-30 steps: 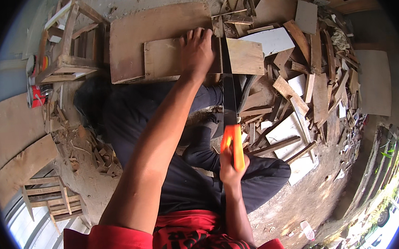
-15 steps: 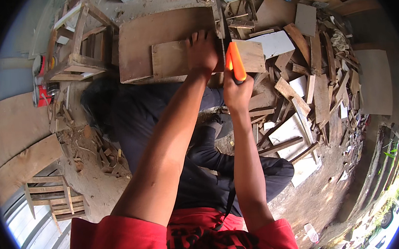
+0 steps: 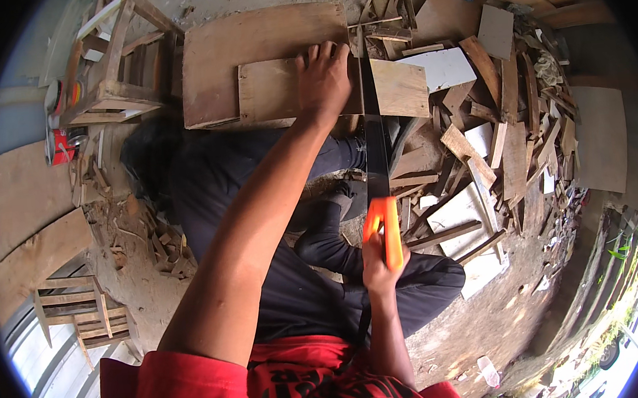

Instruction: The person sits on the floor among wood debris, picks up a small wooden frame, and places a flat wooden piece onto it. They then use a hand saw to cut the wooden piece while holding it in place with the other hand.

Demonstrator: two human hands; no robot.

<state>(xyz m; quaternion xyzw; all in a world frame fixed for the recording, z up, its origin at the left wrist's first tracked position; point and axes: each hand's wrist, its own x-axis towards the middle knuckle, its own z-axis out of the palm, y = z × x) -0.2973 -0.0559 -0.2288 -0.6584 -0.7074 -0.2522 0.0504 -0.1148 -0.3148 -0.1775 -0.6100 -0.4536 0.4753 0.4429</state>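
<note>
A handsaw (image 3: 376, 150) with an orange handle is gripped by my right hand (image 3: 384, 265), drawn back close to my crossed legs. Its dark blade runs forward from the handle and lies across a short wooden board (image 3: 271, 91), with the far part of the blade at the board. My left hand (image 3: 325, 76) presses on that board just left of the blade, its fingers bent over the wood. Beneath the board is a larger brown wooden panel (image 3: 212, 51). The board's right end sticks out past the panel's edge.
Scrap wood (image 3: 511, 141) is heaped along the right. A wooden frame stool (image 3: 116, 95) stands at far left, beside a red power tool (image 3: 60, 143). Wood chips (image 3: 163, 250) litter the ground left of my legs. White panels (image 3: 439, 68) lie among the offcuts.
My right hand has pulled the handsaw back toward my body, baring more of the blade. My left hand stays on the board, its fingers now more bent.
</note>
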